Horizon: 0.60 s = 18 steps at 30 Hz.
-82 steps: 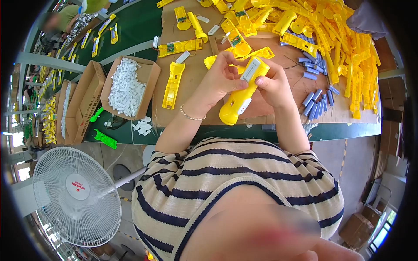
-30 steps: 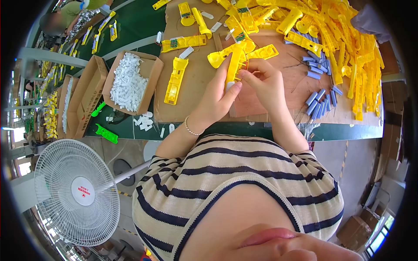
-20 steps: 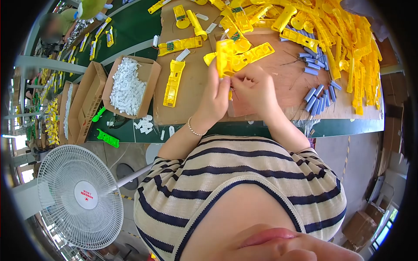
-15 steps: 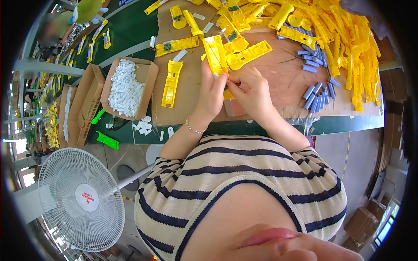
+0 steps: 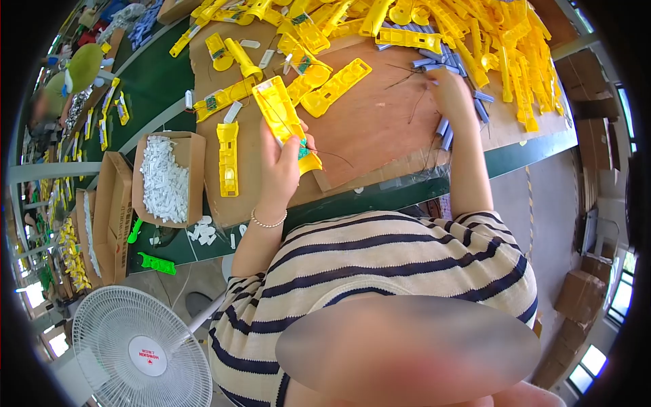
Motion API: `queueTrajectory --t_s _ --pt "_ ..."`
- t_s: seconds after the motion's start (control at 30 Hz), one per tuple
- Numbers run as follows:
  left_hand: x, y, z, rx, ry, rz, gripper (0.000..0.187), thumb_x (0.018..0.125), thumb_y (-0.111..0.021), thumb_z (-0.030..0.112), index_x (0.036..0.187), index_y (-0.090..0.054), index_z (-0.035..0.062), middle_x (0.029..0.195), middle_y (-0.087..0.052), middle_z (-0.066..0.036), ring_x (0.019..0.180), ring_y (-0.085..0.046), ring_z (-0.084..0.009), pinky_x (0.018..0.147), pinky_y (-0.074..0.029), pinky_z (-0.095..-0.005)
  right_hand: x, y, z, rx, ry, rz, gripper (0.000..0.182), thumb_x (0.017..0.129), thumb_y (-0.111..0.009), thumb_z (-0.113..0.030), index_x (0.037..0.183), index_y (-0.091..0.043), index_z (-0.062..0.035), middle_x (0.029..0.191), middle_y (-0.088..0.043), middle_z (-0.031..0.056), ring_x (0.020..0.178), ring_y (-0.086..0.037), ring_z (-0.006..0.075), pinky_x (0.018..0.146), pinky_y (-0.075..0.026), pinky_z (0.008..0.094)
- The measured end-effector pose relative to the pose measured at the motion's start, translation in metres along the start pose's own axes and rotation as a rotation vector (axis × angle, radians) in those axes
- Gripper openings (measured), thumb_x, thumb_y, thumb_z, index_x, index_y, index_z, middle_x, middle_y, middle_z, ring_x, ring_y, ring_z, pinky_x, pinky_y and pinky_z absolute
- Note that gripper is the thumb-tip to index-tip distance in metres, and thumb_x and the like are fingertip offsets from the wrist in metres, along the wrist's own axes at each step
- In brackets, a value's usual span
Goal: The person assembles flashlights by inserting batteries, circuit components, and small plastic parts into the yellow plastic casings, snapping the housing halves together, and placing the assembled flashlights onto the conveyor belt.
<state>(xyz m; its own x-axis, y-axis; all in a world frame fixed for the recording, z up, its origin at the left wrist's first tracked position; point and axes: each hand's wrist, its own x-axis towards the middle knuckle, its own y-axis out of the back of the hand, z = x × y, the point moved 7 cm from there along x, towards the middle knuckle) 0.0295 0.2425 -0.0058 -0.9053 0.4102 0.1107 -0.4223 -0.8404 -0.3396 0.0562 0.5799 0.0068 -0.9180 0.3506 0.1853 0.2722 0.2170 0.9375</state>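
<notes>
My left hand (image 5: pixel 283 163) is closed around a yellow plastic housing (image 5: pixel 271 102), held tilted above the work board. A green circuit board (image 5: pixel 302 149) shows near my thumb at the housing's lower end, and thin dark wires trail from it. Out to the right, my right hand (image 5: pixel 450 95) is at a heap of blue cylindrical cells (image 5: pixel 456 60). Its fingers are bent together over the cells; whatever is between the fingertips is hidden. More blue cells (image 5: pixel 444 130) with thin leads lie below that wrist.
Yellow housings (image 5: pixel 522 74) are heaped at the back right. Another housing (image 5: pixel 228 159) lies left of my left hand. A cardboard box (image 5: pixel 196 173) holds small white pieces. Bright green parts (image 5: pixel 157 263) lie near the table's front edge. A white fan (image 5: pixel 142 349) stands at lower left.
My right hand has left the housing and moved right to the blue cells. My left hand still holds the housing, now with the circuit board showing. The view has shifted.
</notes>
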Motion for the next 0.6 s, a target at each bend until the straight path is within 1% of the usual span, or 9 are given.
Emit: queueTrajectory --t_s 0.07,0.13,0.17,0.27,0.3,0.4,0.47,0.57,0.6 --pt "0.001 0.000 -0.004 -0.019 0.013 -0.022 0.040 0.091 -0.036 0.001 0.130 -0.034 0.0089 0.102 -0.052 -0.012 0.076 -0.058 -0.0178 0.066 -0.053 -0.0315 0.007 -0.017 0.041 -0.101 0.095 -0.021 0.027 0.076 -0.063 -0.010 0.102 -0.067 -0.0030 0.100 -0.065 0.0169 0.095 -0.061 0.0345 0.083 -0.048 0.0397" --pt "0.001 -0.003 -0.006 -0.045 0.038 -0.039 0.040 0.091 -0.036 0.001 0.130 -0.034 0.0087 0.102 -0.051 -0.012 0.076 -0.058 -0.0178 0.066 -0.053 -0.0319 0.009 -0.025 0.044 -0.107 0.202 -0.058 0.028 0.075 -0.063 -0.009 0.102 -0.067 -0.0025 0.100 -0.065 0.0171 0.096 -0.060 0.0341 0.084 -0.048 0.0396" --pt "0.002 -0.005 -0.006 -0.053 0.042 -0.044 0.040 0.091 -0.036 0.001 0.130 -0.034 0.0085 0.103 -0.051 -0.012 0.077 -0.058 -0.0177 0.067 -0.053 -0.0319 0.010 -0.032 0.052 -0.111 0.147 -0.121 0.028 0.075 -0.064 -0.008 0.102 -0.066 -0.0017 0.100 -0.064 0.0166 0.097 -0.060 0.0341 0.084 -0.047 0.0396" --pt "0.001 -0.012 -0.006 -0.048 0.041 -0.058 0.040 0.091 -0.037 0.001 0.131 -0.032 0.0080 0.103 -0.051 -0.012 0.078 -0.058 -0.0174 0.067 -0.053 -0.0318 0.008 -0.006 0.020 -0.026 0.160 -0.060 0.029 0.074 -0.066 -0.008 0.102 -0.066 -0.0016 0.101 -0.064 0.0174 0.097 -0.059 0.0358 0.084 -0.047 0.0397" --pt "0.002 -0.013 -0.009 -0.028 0.028 -0.064 0.041 0.091 -0.038 0.001 0.131 -0.031 0.0078 0.104 -0.050 -0.012 0.078 -0.058 -0.0172 0.067 -0.053 -0.0318 0.002 0.010 -0.003 0.093 0.277 0.084 0.026 0.077 -0.067 -0.009 0.101 -0.066 -0.0010 0.095 -0.066 0.0132 0.089 -0.064 0.0288 0.076 -0.050 0.0377" --pt "0.005 -0.016 -0.015 0.055 0.019 -0.065 0.045 0.091 -0.041 -0.002 0.132 -0.028 0.0071 0.104 -0.050 -0.011 0.079 -0.057 -0.0156 0.069 -0.054 -0.0336 -0.029 0.022 -0.073 0.689 0.036 -0.027 0.023 0.079 -0.067 -0.007 0.100 -0.065 0.0009 0.089 -0.068 0.0101 0.081 -0.066 0.0188 0.070 -0.052 0.0335" --pt "0.007 -0.022 -0.014 0.194 0.001 -0.051 0.046 0.090 -0.042 -0.004 0.132 -0.028 0.0068 0.104 -0.050 -0.010 0.079 -0.057 -0.0146 0.070 -0.054 -0.0346 -0.052 0.020 -0.126 0.956 0.059 -0.096 0.022 0.080 -0.068 -0.001 0.101 -0.066 0.0050 0.089 -0.068 0.0065 0.075 -0.062 0.0082 0.065 -0.051 0.0224" --pt "0.004 -0.028 -0.006 0.488 -0.096 -0.032 0.054 0.089 -0.045 -0.003 0.138 -0.022 0.0008 0.114 -0.049 -0.013 0.094 -0.057 -0.0182 0.082 -0.050 -0.0328 -0.066 -0.004 -0.170 1.227 -0.043 -0.183 0.023 0.080 -0.068 -0.001 0.102 -0.066 0.0051 0.089 -0.068 0.0083 0.077 -0.064 0.0105 0.068 -0.053 0.0232" --pt "0.002 -0.030 0.001 0.583 -0.147 -0.025 0.057 0.089 -0.046 -0.002 0.139 -0.020 -0.0006 0.117 -0.048 -0.014 0.098 -0.057 -0.0198 0.085 -0.049 -0.0325 -0.066 -0.005 -0.175 1.205 -0.034 -0.170 0.024 0.080 -0.068 -0.001 0.103 -0.066 0.0055 0.089 -0.068 0.0083 0.077 -0.064 0.0110 0.068 -0.053 0.0234"
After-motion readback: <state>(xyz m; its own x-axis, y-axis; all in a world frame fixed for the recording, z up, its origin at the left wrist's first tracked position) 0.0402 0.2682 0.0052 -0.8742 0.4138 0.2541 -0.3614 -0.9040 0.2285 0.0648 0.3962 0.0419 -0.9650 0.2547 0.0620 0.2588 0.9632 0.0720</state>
